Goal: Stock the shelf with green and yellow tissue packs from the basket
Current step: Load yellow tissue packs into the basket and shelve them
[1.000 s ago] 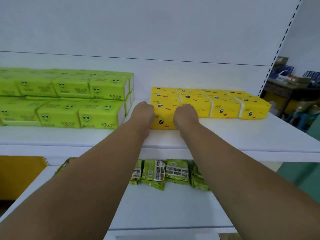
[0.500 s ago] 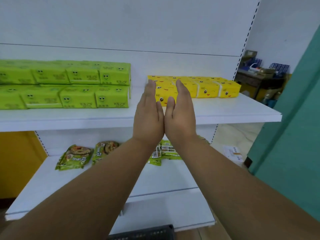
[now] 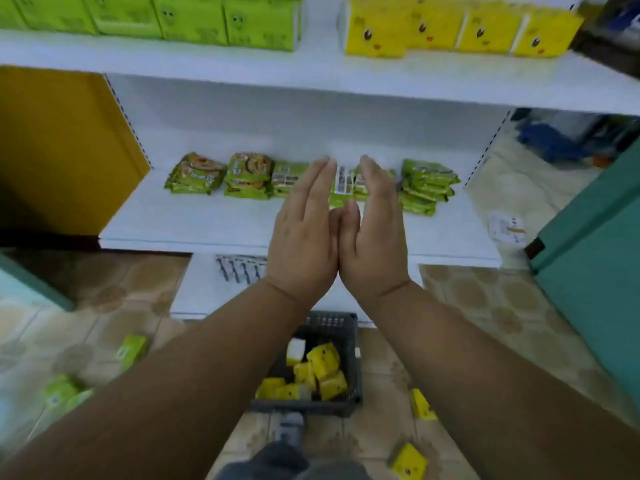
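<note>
Down on the floor, yellow tissue packs [image 3: 320, 372] fill the dark basket [image 3: 351, 344]; others line the upper shelf [image 3: 311, 69] beside green tissue packs [image 3: 194, 19]. Left hand [image 3: 303, 239] and right hand [image 3: 374, 240] hover empty, fingers straight, thumbs touching.

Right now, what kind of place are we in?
Probably a small shop: white metal shelves hold rows of yellow tissue packs and green snack packets, with a dark plastic basket of stock on the floor.

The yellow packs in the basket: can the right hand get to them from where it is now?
Probably yes: the right hand is empty, and the basket is open-topped below, yellow packs uncovered.
</note>
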### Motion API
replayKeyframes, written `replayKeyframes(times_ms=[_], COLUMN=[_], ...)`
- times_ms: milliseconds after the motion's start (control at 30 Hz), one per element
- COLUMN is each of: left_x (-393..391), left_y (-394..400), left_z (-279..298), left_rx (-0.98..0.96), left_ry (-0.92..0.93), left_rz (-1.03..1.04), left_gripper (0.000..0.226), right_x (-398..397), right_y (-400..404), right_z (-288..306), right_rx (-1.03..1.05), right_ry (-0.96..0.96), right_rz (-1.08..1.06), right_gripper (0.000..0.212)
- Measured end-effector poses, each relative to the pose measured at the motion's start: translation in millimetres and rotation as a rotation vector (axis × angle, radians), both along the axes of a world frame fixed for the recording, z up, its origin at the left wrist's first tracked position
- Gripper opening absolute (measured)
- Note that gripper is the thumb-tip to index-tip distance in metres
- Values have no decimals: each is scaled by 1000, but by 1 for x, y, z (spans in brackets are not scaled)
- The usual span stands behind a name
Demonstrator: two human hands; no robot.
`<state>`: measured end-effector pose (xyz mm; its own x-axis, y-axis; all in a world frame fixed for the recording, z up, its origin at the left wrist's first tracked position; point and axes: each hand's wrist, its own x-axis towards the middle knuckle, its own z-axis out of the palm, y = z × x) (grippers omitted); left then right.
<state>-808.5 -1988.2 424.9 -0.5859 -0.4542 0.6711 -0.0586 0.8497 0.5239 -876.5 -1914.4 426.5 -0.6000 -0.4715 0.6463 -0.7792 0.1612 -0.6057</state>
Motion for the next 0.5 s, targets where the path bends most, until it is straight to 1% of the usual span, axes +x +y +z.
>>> replayKeyframes(times_ms=[167, 233, 367, 500], left_x=[27, 30, 30, 30], left_y=[-6, -13, -29, -40], left_z=[-97, -144, -248, -360], left_rx=[170, 225, 307, 475], left_ry=[-217, -285, -429, -582], left_rz=[-29, -2, 32, 33], left_gripper=[52, 51, 48, 48], right_x=[26, 29, 30, 30], right_y=[-2, -12, -27, -34], right_z=[-96, -140, -244, -355], right_rx=[198, 255, 350, 458], right_ry=[-260, -336, -464, -570], right_rz=[78, 66, 28, 1], right_gripper=[47, 47, 46, 46])
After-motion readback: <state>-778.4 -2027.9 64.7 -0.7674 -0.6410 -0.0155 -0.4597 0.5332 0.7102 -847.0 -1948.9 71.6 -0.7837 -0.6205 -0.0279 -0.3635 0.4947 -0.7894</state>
